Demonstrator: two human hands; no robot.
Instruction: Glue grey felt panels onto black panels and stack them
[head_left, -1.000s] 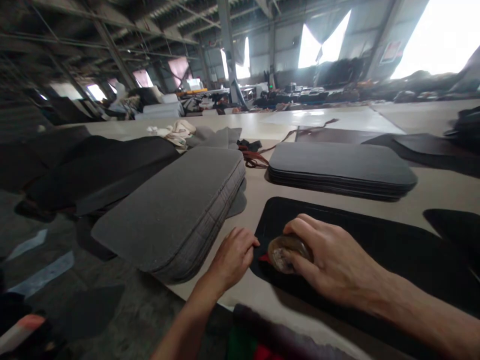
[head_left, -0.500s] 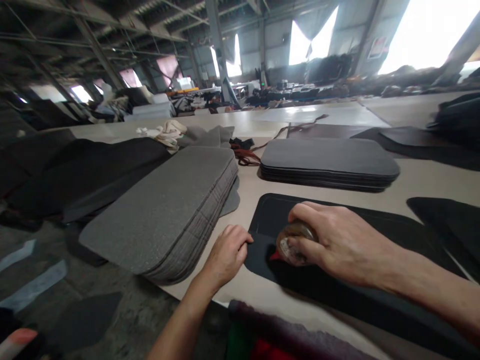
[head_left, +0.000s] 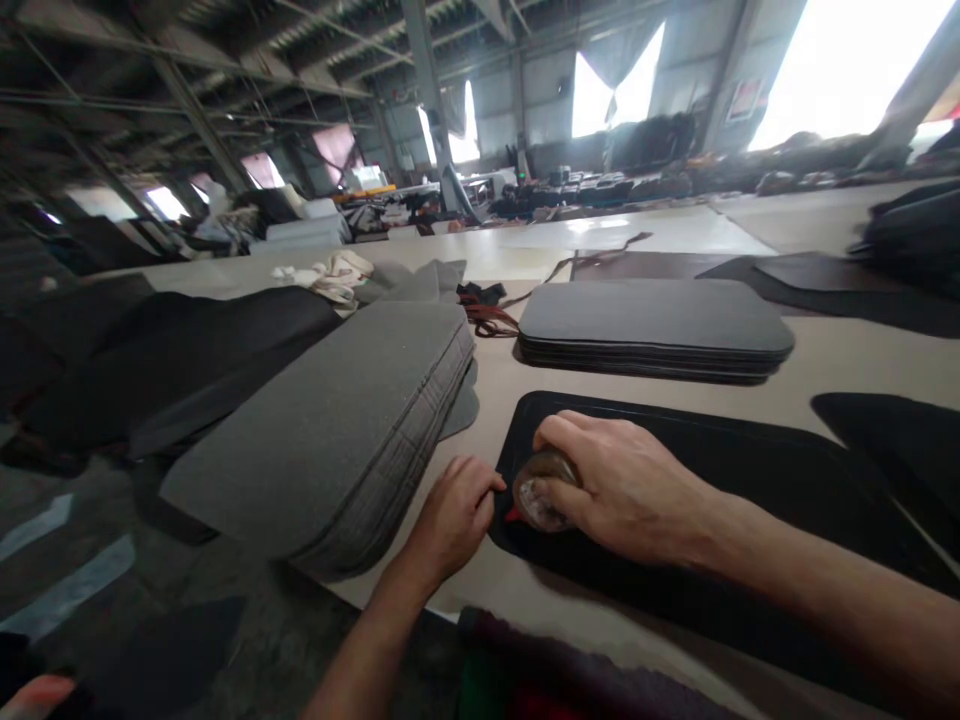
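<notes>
A black rounded-corner sheet (head_left: pixel 720 470) lies flat on the pale table. At its left edge my left hand (head_left: pixel 461 505) rests with curled fingers, the thumb and forefinger pinching that edge. My right hand (head_left: pixel 619 480) is closed around a brownish, rounded, bottle-like applicator (head_left: pixel 541 492) with a red tip low on its left side. The tip is down at the sheet's surface, just right of my left fingertips. What lies under the applicator is hidden by it and my hand.
A tall stack of grey rounded sheets (head_left: pixel 337 410) stands left of my left hand. Behind the black sheet is a lower stack (head_left: pixel 652 318). Another black piece (head_left: pixel 892 450) lies at the right. Brown strips (head_left: pixel 491 318) and cream cloth (head_left: pixel 330 275) lie farther back.
My right hand has moved left with the applicator, close to my left fingers. The grey patch at the sheet's left end now looks black. My left hand has hardly moved.
</notes>
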